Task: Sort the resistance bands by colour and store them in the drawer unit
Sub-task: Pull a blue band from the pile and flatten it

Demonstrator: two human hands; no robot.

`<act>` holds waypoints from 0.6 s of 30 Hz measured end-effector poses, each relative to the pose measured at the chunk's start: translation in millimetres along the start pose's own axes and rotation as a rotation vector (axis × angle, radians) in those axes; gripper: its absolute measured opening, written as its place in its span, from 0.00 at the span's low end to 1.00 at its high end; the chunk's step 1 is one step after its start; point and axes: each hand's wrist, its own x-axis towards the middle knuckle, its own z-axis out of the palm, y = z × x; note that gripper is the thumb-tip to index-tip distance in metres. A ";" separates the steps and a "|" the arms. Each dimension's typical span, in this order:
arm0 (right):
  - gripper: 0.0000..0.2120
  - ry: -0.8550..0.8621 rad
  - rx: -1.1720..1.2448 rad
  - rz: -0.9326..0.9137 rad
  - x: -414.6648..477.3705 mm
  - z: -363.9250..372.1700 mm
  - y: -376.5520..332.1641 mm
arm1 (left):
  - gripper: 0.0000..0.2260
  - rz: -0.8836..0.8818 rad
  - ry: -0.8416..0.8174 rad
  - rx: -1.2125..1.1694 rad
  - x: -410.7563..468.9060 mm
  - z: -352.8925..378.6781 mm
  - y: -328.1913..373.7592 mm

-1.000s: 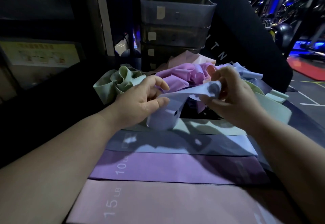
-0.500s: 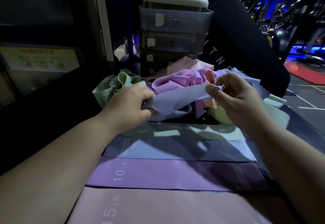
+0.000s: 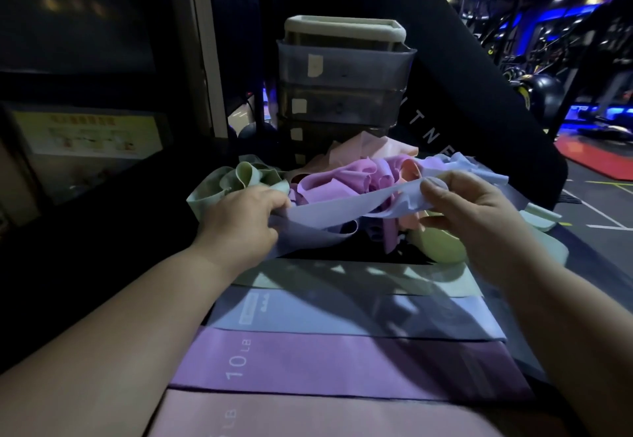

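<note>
Left hand and right hand pinched a blue band before the drawer unit; best pulled flat.

"10 LB" on purple band

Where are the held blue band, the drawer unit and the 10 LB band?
blue band [image 3: 346, 207], head view, stretched middle span.
drawer unit [image 3: 342, 66], head view, top drawer front.
10 LB band [image 3: 342, 364], head view, flat purple middle.
</note>
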 end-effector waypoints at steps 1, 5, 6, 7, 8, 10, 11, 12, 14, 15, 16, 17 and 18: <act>0.30 0.005 0.028 0.002 0.1 -1.0 0.0 | 0.14 0.001 -0.004 0.001 -0.6 -0.2 0.2; 0.30 0.030 0.134 0.003 1.7 -2.1 -1.5 | 0.12 -0.016 -0.079 -0.116 -2.8 -0.2 -0.8; 0.30 0.028 0.149 0.003 1.7 -1.8 -2.2 | 0.11 -0.017 -0.125 -0.163 -3.9 -0.3 -0.8; 0.29 0.023 0.164 0.002 1.5 -1.7 -3.0 | 0.11 -0.014 -0.169 -0.200 -5.4 0.4 -0.8; 0.28 0.016 0.180 -0.002 1.4 -1.1 -4.2 | 0.11 -0.004 -0.199 -0.227 -7.0 0.9 -0.4; 0.28 0.018 0.214 0.003 1.5 -0.7 -5.8 | 0.12 0.016 -0.221 -0.264 -10.1 0.8 1.9; 0.29 0.024 0.224 0.008 1.5 -0.7 -5.9 | 0.12 0.018 -0.222 -0.282 -11.1 0.5 3.0; 0.30 0.029 0.227 0.010 1.3 -0.5 -6.0 | 0.11 0.019 -0.218 -0.292 -11.3 0.7 3.3; 0.30 0.026 0.221 0.003 0.3 0.1 -6.1 | 0.08 0.020 -0.193 -0.270 -10.0 2.4 1.7; 0.28 0.019 0.226 -0.001 -0.7 0.5 -6.6 | 0.06 0.020 -0.173 -0.263 -9.1 3.0 0.5; 0.25 0.014 0.239 -0.004 -1.6 0.8 -7.5 | 0.04 0.017 -0.150 -0.268 -8.1 4.0 -1.2; 0.23 0.010 0.254 -0.007 -2.7 1.1 -8.6 | 0.04 0.013 -0.123 -0.280 -7.6 4.5 -2.4; 0.22 0.004 0.268 -0.015 -3.4 1.0 -9.7 | 0.04 0.005 -0.095 -0.286 -7.5 4.7 -3.1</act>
